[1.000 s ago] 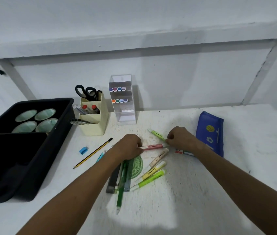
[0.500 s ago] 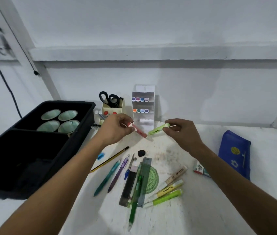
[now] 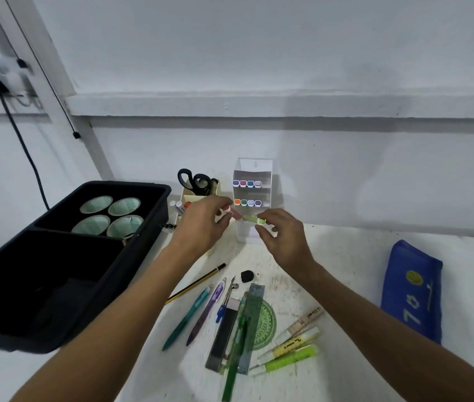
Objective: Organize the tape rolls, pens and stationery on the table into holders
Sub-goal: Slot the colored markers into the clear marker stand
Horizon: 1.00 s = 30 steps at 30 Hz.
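Up at the far side of the worktop [image 3: 346, 256], just in front of the clear marker holder [image 3: 251, 175], I have my left hand [image 3: 204, 224] pinching a pink highlighter [image 3: 233, 213] and my right hand [image 3: 283, 239] pinching a pale green highlighter [image 3: 252, 219], fingers curled round each. Both are short, stubby and pastel, their tips nearly meeting between the hands, lifted off the worktop.

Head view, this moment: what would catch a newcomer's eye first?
Both hands are raised before the clear marker rack at the back: the left hand pinches a pink highlighter, the right hand a green highlighter. Below them pens and rulers lie scattered; a black bin sits far left.
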Motion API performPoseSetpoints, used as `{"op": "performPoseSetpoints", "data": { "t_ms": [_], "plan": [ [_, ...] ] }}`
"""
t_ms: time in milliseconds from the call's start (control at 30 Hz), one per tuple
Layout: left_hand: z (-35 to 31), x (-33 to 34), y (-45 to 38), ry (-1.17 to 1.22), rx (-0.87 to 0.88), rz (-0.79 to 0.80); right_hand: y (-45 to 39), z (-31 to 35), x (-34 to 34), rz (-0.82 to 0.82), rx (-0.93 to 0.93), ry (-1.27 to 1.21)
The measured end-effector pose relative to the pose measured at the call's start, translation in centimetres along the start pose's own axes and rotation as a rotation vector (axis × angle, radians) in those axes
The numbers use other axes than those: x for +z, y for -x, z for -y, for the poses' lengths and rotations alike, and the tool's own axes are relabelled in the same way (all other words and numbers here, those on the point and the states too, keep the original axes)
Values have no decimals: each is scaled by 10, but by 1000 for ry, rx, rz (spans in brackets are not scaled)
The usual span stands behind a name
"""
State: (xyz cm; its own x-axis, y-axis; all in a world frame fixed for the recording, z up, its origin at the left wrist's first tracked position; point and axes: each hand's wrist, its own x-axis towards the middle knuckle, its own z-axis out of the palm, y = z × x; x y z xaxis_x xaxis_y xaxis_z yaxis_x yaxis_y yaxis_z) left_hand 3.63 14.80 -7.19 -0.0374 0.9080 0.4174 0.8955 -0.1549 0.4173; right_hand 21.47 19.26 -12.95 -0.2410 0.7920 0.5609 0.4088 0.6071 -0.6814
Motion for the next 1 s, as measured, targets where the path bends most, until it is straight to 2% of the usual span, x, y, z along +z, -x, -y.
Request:
{"op": "performPoseSetpoints", "data": {
  "t_ms": [167,333,633,833,1000],
  "plan": [
    [0,5,-7,7,38,-11,-4,-3,8,-4,44,-9],
    [11,15,-11,-60,39,59,-9,-10,16,42,125,59],
    [15,31,-26,-101,14,201,-18,-9,30,120,208,2],
    [19,36,-30,-94,43,212,-18,-16,32,118,173,69],
    [17,37,-33,-123,60,205,-13,-17,29,41,138,160]
  ]
}}
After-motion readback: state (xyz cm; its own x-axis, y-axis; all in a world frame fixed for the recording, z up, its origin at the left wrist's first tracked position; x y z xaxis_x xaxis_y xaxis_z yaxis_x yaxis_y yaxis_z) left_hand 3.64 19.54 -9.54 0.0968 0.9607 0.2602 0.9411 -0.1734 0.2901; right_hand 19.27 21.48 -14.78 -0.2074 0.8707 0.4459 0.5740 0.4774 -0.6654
